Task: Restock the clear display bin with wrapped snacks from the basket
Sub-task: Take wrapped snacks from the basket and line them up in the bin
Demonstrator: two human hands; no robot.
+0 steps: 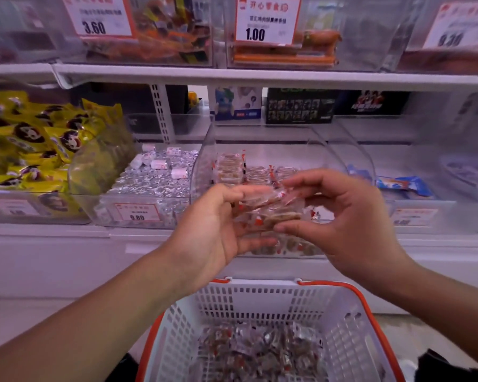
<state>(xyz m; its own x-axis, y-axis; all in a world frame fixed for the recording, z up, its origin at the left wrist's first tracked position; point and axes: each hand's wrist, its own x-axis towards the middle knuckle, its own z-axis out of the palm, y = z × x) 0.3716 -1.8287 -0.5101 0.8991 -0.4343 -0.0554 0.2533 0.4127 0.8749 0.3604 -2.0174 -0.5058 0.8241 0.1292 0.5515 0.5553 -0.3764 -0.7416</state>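
Observation:
Both my hands hold a small stack of clear-wrapped brown snacks (271,209) in front of the clear display bin (340,158). My left hand (218,224) cups the stack from the left with thumb on top and fingers under it. My right hand (340,216) pinches its right side between thumb and fingers. Rows of the same red-ended snacks (240,170) lie inside the bin behind the hands. Below, the white basket (342,323) with orange rim holds several more wrapped snacks (260,351).
A bin of silver-wrapped sweets (152,186) with a 9.80 tag stands left of the display bin, and yellow packets (31,144) fill the far left. Blue packets (406,186) lie to the right. An upper shelf (260,74) with price-tagged bins hangs overhead.

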